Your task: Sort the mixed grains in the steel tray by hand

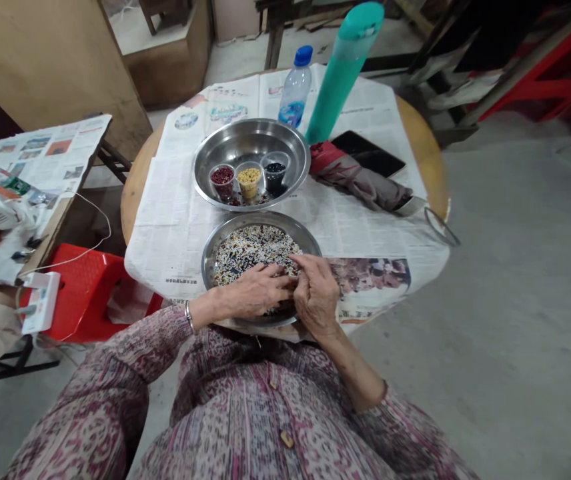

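A shallow metal bowl (206,270) in front of me holds a spread of small mixed grains or beads (258,245), white, yellow, dark red and black. Over its near part lies my left hand (253,291), fingers stretched to the right across the grains. My right hand (317,293) is at the right rim, index finger reaching over the grains and the thumb apart from it, close to the left fingertips. Behind stands a larger metal basin (253,130) with three clear cups: dark red grains (223,179), yellow grains (249,180) and black grains (275,172).
Newspaper (165,220) covers the round table. At its back stand a water bottle (295,87) and a tall teal bottle (343,73); a folded umbrella (360,180) and a dark flat device (368,152) lie right. A red stool (83,293) and power strip (41,303) are left.
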### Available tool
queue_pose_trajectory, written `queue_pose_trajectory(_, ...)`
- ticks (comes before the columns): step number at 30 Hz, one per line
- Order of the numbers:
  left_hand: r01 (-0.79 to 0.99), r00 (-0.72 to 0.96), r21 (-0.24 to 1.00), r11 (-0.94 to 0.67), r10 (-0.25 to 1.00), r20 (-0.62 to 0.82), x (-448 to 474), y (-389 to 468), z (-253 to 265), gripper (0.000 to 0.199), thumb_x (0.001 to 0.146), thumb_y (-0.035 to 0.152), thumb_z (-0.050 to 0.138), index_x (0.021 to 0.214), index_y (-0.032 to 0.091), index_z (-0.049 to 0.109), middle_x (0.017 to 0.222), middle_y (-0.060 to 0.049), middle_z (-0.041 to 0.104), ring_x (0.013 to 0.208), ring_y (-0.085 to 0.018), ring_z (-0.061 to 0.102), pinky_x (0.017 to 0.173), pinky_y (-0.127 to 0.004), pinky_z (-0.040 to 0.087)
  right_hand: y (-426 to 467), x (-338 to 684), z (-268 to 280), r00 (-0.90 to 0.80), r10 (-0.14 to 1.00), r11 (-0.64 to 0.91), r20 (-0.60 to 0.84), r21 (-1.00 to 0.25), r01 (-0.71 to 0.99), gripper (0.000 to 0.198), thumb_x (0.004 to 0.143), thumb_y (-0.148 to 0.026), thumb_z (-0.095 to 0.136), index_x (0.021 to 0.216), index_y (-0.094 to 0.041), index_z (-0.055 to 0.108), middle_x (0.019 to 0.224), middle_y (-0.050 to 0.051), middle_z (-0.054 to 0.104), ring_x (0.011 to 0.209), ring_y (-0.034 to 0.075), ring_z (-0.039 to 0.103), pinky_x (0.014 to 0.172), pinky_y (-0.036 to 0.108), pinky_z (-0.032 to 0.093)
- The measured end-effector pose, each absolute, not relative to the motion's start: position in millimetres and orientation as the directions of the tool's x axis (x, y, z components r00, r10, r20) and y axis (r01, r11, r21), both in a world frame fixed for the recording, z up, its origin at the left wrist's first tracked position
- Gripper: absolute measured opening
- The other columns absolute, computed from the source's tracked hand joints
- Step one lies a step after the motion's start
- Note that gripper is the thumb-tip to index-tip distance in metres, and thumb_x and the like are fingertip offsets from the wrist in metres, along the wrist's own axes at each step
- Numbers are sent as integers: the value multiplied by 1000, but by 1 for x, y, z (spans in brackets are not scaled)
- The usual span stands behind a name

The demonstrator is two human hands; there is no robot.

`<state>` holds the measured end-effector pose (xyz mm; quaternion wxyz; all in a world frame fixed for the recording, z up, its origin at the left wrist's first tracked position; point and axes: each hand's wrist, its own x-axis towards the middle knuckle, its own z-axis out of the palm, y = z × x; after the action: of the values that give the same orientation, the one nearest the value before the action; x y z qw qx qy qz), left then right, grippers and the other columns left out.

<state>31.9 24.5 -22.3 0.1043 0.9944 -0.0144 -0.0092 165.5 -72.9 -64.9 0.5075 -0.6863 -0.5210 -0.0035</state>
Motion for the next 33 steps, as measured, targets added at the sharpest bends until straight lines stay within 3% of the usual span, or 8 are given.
queue_pose_trajectory(3, -17, 1000, 111, -994, -14, 25, 43, 41, -31, 25, 96, 27, 62, 120, 24, 65, 139, -5, 58, 133, -28, 45, 111, -48, 37, -73, 165, -65, 461, 712, 55, 529, -697, 715, 38, 94, -12, 38, 115, -22, 69, 108, 10, 69, 104, 23, 63, 92, 41, 54)
queue_pose_trajectory(6, 99, 994, 69, -993, 102, 42, 53, 62, -32, 35, 94, 31, 66, 127, 23, 61, 142, -8, 54, 136, -30, 42, 114, -51, 34, -72, 165, -65, 455, 701, 59, 549, -680, 730, 37, 95, -13, 39, 114, -20, 70, 108, 11, 69, 104, 23, 63, 93, 42, 53)
queue_pose_trajectory(11, 362, 932, 9, -932, 362, -22, 36, 79, -13, 18, 98, 20, 54, 112, 15, 64, 121, -12, 60, 112, -26, 56, 89, -37, 51, -71, 165, -64, 419, 717, 62, 557, -650, 758, 34, 93, -11, 43, 112, -19, 70, 105, 11, 71, 102, 23, 64, 93, 40, 54)
queue_pose_trajectory(14, 435, 900, 77, -897, 431, -59, 9, 71, -8, 23, 97, 7, 46, 109, 17, 63, 112, -9, 59, 102, -22, 59, 76, -30, 52, -70, 165, -64, 385, 746, 55, 543, -627, 777, 31, 92, -10, 45, 106, -20, 71, 100, 8, 73, 97, 22, 66, 91, 38, 54)
queue_pose_trajectory(17, 427, 902, 192, -884, 430, -28, -17, 56, -11, 25, 96, 5, 47, 110, 19, 62, 110, -6, 58, 99, -18, 59, 78, -28, 53, -71, 164, -64, 331, 794, 32, 510, -579, 814, 29, 90, -10, 46, 101, -21, 71, 98, 7, 74, 94, 21, 67, 89, 36, 54)
queue_pose_trajectory(21, 424, 857, 313, -850, 489, 166, -35, 39, -22, 17, 99, 9, 47, 99, 18, 61, 99, -5, 58, 99, -18, 57, 89, -32, 53, -70, 169, -61, 260, 865, -2, 430, -515, 857, 27, 92, -14, 46, 105, -19, 69, 100, 9, 73, 98, 23, 65, 89, 37, 53)
queue_pose_trajectory(28, 405, 605, 520, -752, 647, 464, -36, 17, -40, 16, 101, 16, 47, 99, 18, 63, 96, -5, 64, 95, -18, 60, 88, -34, 54, -53, 175, -63, 186, 926, -42, 327, -401, 915, 37, 90, -36, 59, 121, -17, 64, 112, 15, 67, 107, 31, 59, 92, 47, 51)
queue_pose_trajectory(33, 351, 543, 537, -767, 634, 550, -41, 13, -47, 19, 99, 15, 46, 102, 18, 65, 97, -7, 69, 96, -19, 63, 90, -38, 53, -38, 148, -60, -34, 975, 153, 221, -548, 823, 23, 90, -19, 53, 108, -18, 68, 99, 10, 68, 92, 23, 64, 85, 40, 53)
